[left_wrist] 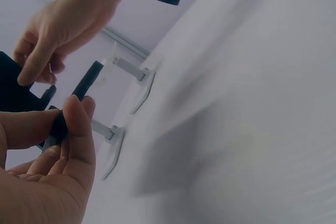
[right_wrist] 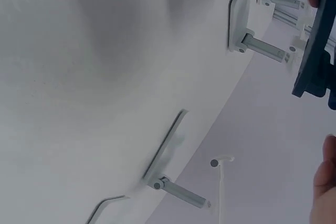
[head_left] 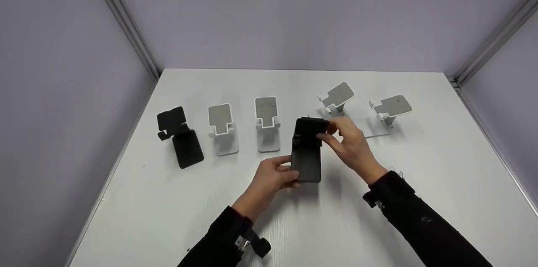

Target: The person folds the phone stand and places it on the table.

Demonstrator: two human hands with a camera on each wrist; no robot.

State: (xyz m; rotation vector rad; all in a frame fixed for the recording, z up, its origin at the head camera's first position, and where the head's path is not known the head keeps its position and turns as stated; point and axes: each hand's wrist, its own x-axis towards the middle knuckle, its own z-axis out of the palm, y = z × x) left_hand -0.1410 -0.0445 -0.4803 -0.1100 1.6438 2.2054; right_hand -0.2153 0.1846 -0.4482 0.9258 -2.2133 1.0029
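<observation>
A black folding phone stand [head_left: 307,159] is held up off the table, its upper plate tilted above its flat base. My left hand [head_left: 271,176] pinches the base at its lower left edge, thumb on the face. At the upper plate's right edge, my right hand [head_left: 351,145] pinches with thumb and forefinger. In the left wrist view the left hand [left_wrist: 50,166] grips the black base's edge, and the right hand [left_wrist: 68,24] is at the plate beyond. The right wrist view shows the black stand [right_wrist: 317,45] and only a sliver of the right hand [right_wrist: 324,187].
Another black phone stand [head_left: 187,149] stands at the left of the white table [head_left: 168,216]. Two white stands, one [head_left: 220,120] beside the other [head_left: 267,111], stand in the middle. Two more, one [head_left: 338,94] and another [head_left: 393,106], stand angled behind my right hand. Walls enclose the table.
</observation>
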